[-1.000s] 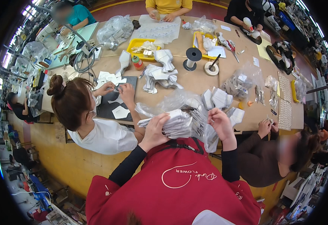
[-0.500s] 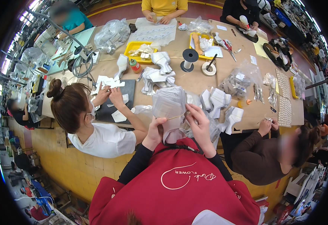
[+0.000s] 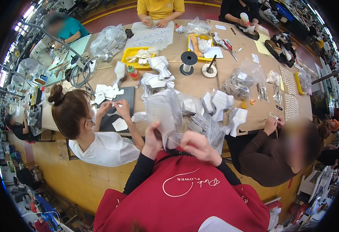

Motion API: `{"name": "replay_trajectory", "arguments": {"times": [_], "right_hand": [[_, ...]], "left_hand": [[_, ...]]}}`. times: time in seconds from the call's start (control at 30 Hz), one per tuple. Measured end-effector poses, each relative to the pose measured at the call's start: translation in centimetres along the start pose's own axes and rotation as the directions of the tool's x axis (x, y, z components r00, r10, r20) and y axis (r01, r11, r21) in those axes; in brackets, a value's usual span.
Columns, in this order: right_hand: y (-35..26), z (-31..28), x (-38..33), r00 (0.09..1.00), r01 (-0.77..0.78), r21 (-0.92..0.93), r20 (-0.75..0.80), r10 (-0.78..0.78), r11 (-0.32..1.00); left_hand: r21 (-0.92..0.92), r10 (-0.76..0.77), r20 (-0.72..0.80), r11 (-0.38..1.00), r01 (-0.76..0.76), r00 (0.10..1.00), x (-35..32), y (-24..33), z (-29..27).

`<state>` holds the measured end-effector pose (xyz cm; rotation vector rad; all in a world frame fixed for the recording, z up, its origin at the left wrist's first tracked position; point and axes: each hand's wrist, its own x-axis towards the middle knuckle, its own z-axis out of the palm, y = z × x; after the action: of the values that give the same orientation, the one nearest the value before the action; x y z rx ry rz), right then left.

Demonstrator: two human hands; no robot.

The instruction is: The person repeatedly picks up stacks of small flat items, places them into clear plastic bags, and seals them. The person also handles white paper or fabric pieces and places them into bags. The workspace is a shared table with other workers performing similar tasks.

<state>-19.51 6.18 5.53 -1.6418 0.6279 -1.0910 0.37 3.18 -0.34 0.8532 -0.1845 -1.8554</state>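
My left hand is wrapped round the lower part of a stack of thin, whitish, shaped sheets, held upright in front of my apron, with the thumb along its near face. My right hand is closed, knuckles up, just right of the stack's lower end. Its fingers are curled and slightly blurred, so what they grip cannot be made out. Behind the stack lie a clear plastic bag of grey pieces and several white shaped pieces in piles.
At my left a person in white handles small white pieces over a black board. At my right sits a person in brown. Across the table stand a black-ended spool, a tape roll, yellow trays and a green-capped bottle.
My right hand has moved from the stack's right edge down toward me and curled closed. The thin yellowish band across the stack no longer shows clearly. The stack has shifted slightly left.
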Motion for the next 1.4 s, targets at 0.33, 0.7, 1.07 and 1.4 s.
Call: {"name": "replay_trajectory", "arguments": {"times": [0.33,0.7,1.07,1.4], "right_hand": [[0.7,2.1,0.9,0.959,0.012,-0.071,0.282,0.009,0.997],[4.8,-1.3,-3.1,0.948,-0.291,-0.518,-0.269,0.171,0.804],[0.1,-7.3,-2.2,0.540,0.210,0.447,-0.795,0.278,0.870],[1.2,-0.3,0.4,0.963,-0.248,-0.377,-0.200,0.183,0.892]], "left_hand": [[0.042,0.104,0.026,0.994,-0.105,0.994,0.9,0.0,-0.2],[-0.289,0.098,0.363,0.957,0.012,0.927,1.3,2.0,1.3],[0.124,-0.120,0.259,0.988,0.090,0.958,1.9,-0.3,-3.5],[0.088,-0.109,0.309,0.992,0.086,0.945,1.9,0.0,-2.6]]}}
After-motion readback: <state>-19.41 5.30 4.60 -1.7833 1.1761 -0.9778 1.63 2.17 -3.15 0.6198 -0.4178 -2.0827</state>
